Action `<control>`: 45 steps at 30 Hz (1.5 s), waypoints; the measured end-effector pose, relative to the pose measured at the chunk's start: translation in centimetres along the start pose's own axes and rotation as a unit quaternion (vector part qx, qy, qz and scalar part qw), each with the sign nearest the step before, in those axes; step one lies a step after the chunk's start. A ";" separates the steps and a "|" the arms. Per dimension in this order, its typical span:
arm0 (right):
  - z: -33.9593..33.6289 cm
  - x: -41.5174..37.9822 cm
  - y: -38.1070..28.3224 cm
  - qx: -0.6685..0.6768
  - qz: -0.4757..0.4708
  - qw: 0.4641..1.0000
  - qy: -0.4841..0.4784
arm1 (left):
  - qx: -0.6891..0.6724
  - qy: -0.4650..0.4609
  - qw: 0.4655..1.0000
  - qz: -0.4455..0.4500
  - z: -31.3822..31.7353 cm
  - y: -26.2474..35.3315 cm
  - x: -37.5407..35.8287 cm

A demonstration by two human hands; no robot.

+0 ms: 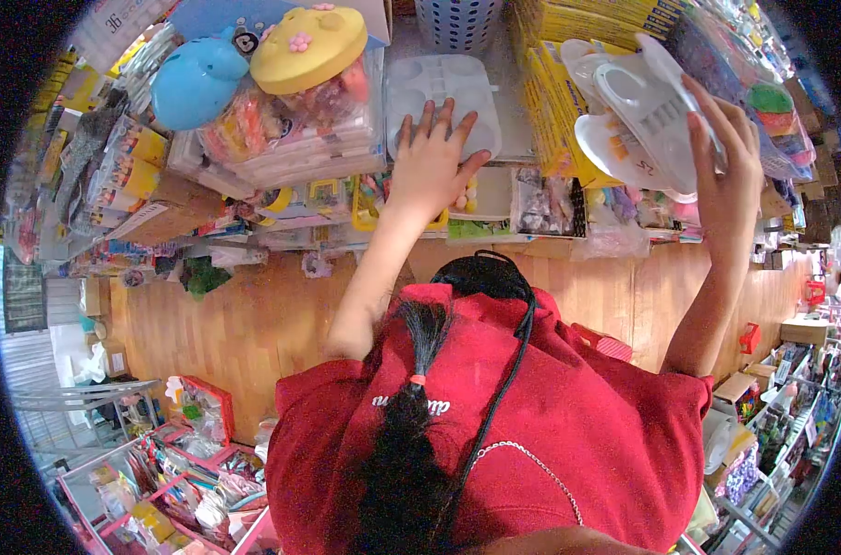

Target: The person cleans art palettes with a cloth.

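My left hand (pixel 434 159) lies flat with its fingers spread on a white plastic paint palette (pixel 437 78) with round wells, which rests on the shelf. My right hand (pixel 727 148) grips the edge of several white plastic palettes (pixel 650 109), tilted and loosely stacked, with a thumb hole visible. An orange mark and handwritten digits show on the lower one. The palettes lean in front of yellow boxes (pixel 559 111). How my right fingertips wrap behind them is partly hidden.
Left of the palette stand clear packs (pixel 300 153) topped by a blue container (pixel 198 81) and a yellow-lidded one (pixel 311 48). A blue perforated basket (pixel 459 20) is behind. Wooden floor (pixel 217 324) lies below, with pink divided bins (pixel 161 476) at the lower left and stocked shelves at the right.
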State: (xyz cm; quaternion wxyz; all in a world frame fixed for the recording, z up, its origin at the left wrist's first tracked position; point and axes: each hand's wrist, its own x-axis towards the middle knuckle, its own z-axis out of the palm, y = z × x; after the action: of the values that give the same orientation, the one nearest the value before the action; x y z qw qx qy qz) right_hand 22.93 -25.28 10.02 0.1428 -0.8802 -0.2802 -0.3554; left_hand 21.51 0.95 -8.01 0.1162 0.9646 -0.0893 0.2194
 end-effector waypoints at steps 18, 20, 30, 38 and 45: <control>5.5 -3.2 -8.9 -0.067 -0.272 0.949 0.148 | -0.211 0.127 0.964 0.096 -4.9 0.1 -7.8; 6.9 -4.0 -9.5 -0.048 -0.270 0.955 0.115 | -0.219 0.122 0.963 0.098 -5.5 0.0 -8.5; 16.6 -4.6 -8.8 0.142 -0.165 0.974 -0.067 | -0.257 0.117 0.955 0.094 -5.8 -1.0 -8.6; 18.4 -4.6 -7.8 0.167 -0.139 0.956 -0.199 | -0.237 0.146 0.956 0.094 -5.6 -0.6 -6.2; 15.7 -5.9 -8.4 0.149 -0.133 0.960 -0.196 | -0.150 0.133 0.980 0.002 -2.3 -0.1 -1.1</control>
State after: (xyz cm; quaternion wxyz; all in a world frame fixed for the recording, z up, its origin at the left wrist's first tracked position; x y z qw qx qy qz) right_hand 23.02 -13.82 -4.78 0.1658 -0.8562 -0.4670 -0.1460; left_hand 19.59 1.78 -6.52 0.2702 0.8981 -0.1074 0.3299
